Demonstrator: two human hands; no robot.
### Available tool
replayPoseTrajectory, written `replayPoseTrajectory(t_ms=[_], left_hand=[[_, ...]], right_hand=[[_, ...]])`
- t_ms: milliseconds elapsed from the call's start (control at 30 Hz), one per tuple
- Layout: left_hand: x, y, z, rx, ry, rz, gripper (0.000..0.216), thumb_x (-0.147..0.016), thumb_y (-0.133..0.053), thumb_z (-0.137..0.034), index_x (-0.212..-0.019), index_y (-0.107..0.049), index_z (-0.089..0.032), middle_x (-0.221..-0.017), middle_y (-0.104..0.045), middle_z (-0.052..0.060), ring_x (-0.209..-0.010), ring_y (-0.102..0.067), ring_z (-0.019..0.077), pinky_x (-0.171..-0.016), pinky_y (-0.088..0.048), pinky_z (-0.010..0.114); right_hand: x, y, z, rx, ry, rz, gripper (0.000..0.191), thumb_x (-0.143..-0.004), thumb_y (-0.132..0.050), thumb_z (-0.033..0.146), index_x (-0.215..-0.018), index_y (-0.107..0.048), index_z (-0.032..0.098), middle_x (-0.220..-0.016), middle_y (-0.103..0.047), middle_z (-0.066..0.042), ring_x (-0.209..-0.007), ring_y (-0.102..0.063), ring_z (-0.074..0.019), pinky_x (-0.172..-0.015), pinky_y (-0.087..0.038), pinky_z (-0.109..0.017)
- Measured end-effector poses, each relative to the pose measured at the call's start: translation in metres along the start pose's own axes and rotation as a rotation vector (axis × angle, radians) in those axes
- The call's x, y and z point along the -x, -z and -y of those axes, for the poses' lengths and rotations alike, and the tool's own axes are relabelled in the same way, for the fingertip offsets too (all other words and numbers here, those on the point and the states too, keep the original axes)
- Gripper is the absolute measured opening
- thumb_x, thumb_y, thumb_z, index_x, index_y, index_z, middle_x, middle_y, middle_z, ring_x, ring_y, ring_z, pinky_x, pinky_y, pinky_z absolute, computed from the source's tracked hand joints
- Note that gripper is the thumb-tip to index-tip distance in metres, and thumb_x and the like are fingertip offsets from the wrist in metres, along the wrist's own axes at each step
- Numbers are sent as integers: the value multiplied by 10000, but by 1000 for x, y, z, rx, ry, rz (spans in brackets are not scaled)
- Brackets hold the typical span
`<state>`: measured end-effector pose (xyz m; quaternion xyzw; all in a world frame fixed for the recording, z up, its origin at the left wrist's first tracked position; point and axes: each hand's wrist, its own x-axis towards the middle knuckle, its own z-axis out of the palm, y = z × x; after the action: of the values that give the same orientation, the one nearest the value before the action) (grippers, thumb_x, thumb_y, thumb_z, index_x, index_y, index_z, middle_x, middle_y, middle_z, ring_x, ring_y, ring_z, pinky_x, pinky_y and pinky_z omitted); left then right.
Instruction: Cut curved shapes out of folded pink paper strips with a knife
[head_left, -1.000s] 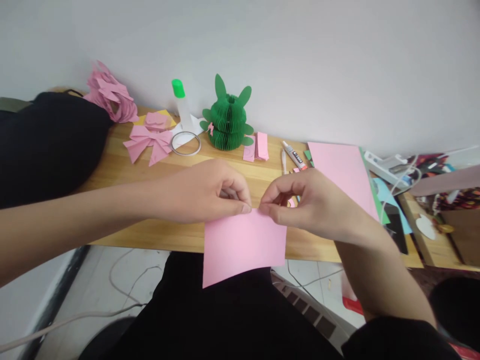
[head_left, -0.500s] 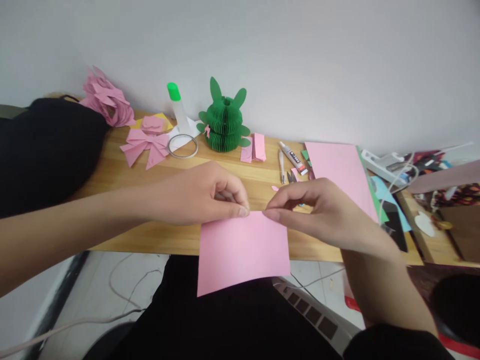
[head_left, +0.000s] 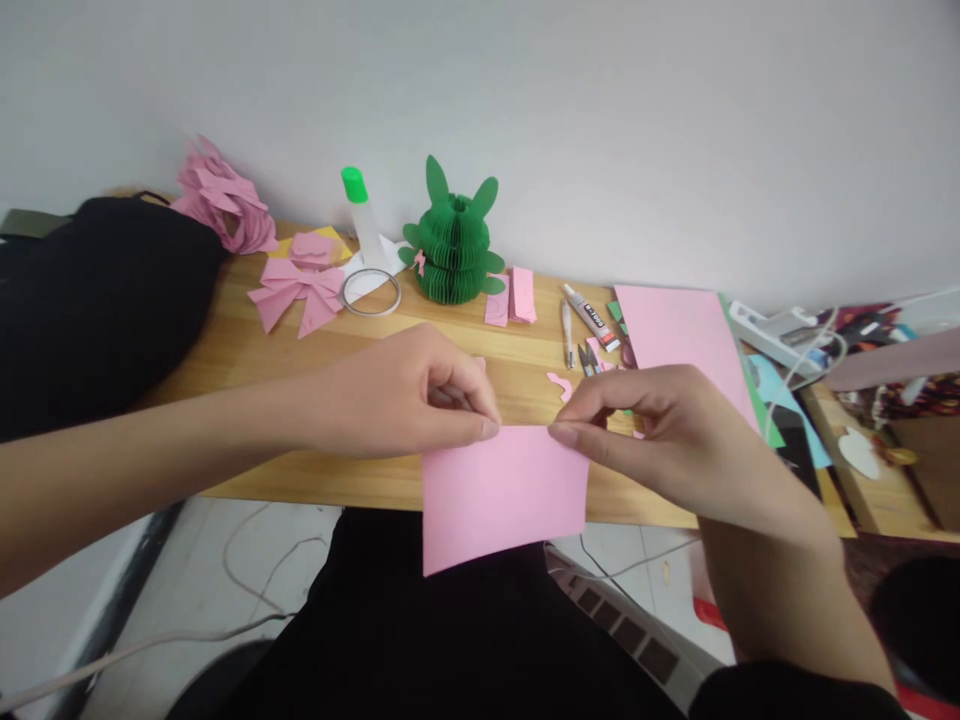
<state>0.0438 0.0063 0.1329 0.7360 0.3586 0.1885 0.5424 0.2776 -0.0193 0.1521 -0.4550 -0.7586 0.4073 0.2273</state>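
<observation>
A pink sheet of paper (head_left: 506, 500) hangs at the front edge of the wooden table, its lower part over my lap. My left hand (head_left: 420, 395) pinches its top edge near the middle between thumb and fingers. Further right along that edge, my right hand (head_left: 652, 425) pinches the paper the same way. Just past my right fingertips lie a small curved pink scrap (head_left: 560, 386) and the tips of dark-bladed scissors (head_left: 589, 358). Behind my hands stands a green honeycomb paper figure (head_left: 454, 245) with leaf-shaped ears and a tiny pink bow.
A pink paper bow (head_left: 300, 290), a tape roll (head_left: 372, 292) and a green-capped glue bottle (head_left: 364, 215) are at back left, beside a black bag (head_left: 112, 310). Folded pink pieces (head_left: 521, 295), a pen (head_left: 568, 333), a glue tube (head_left: 592, 317) and a pink sheet (head_left: 679, 345) lie toward the right.
My right hand has shifted a little right along the paper's top edge, away from my left. The paper's lower edge has risen, and the view has moved slightly.
</observation>
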Motion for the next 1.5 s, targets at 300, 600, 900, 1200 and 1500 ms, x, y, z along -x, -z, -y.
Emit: replayPoseTrajectory(t_ms=[300,600,900,1200,1500], left_hand=[[20,26,19,-59,103,42,154,-781,-646,-290,-725,-757,-200,-688,-749,8,-659,-717,151,-605,-527,211],[-5,4,12,-31,-19,-13,156,-800,-640,-293,-752,-752,-195,-778,-752,-6,-725,-685,132,-636,-486,194],[1,3,17,-172,-40,112,308,-843,-531,-254,-572,-651,-170,-539,-574,-29,-499,-460,83,-487,-280,216],[26,-12,64,-24,121,-93,296,-881,-547,-367,-806,-765,-180,-852,-789,43,-795,-717,170,-697,-497,230],[19,-49,78,60,150,32,236,-834,-598,-263,-642,-682,-154,-643,-709,10,-599,-611,109,-583,-424,196]], right_hand=[[9,12,-16,10,-51,28,221,-840,-704,311,-655,-706,191,-637,-709,-10,-580,-587,-103,-526,-459,-212],[-5,-1,-9,-9,-35,73,199,-835,-664,246,-649,-693,180,-613,-688,-8,-557,-587,-106,-520,-456,-224],[2,3,-20,-21,-64,45,200,-831,-678,280,-653,-688,190,-636,-699,-18,-578,-595,-119,-527,-461,-239],[9,-21,-61,-68,-123,193,199,-830,-661,296,-669,-702,187,-637,-701,-21,-584,-597,-122,-561,-468,-244],[7,-42,-84,-265,-319,209,195,-776,-721,327,-640,-699,189,-631,-680,-12,-584,-579,-120,-568,-463,-250]])
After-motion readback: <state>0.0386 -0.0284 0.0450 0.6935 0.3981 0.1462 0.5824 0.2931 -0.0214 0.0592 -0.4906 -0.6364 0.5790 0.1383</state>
